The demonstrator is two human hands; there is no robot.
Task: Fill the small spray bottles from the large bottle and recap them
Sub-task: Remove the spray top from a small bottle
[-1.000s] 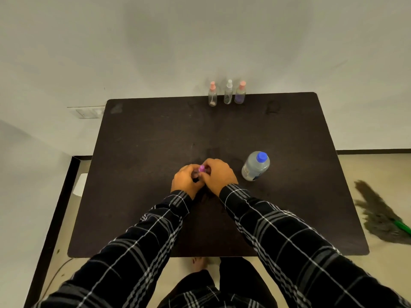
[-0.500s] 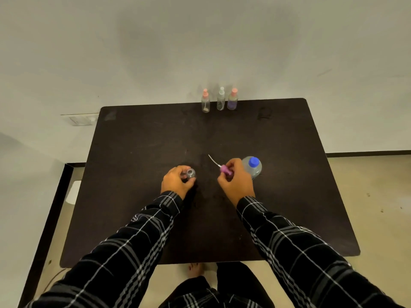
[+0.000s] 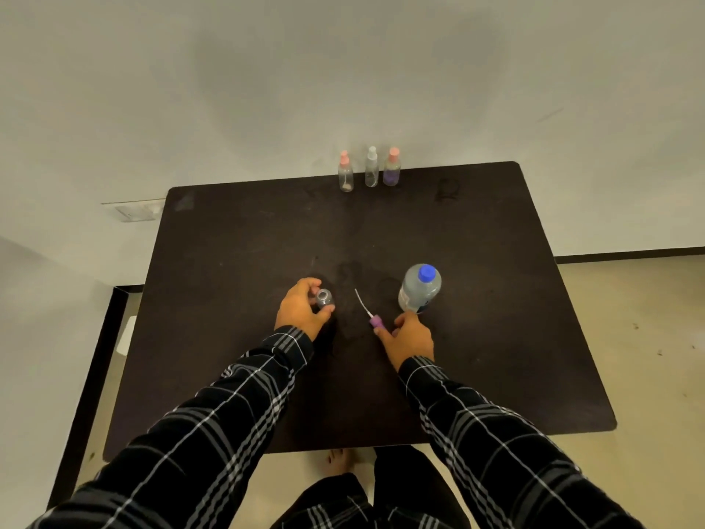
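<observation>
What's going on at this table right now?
A person is working at a dark table. The left hand grips a small spray bottle, upright and uncapped. A purple spray cap with its dip tube lies on the table beside the right hand, whose fingers are loose; whether it touches the cap is unclear. The large bottle stands just beyond with its blue cap on, so pouring has not begun. Three capped small bottles stand at the far edge.

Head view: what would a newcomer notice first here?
Mid-table, the left hand grips a small clear uncapped spray bottle, while a purple spray cap with white tube lies beside the right hand. Right of them stands a large clear blue-capped bottle; three small capped spray bottles line the far edge of the dark table.
</observation>
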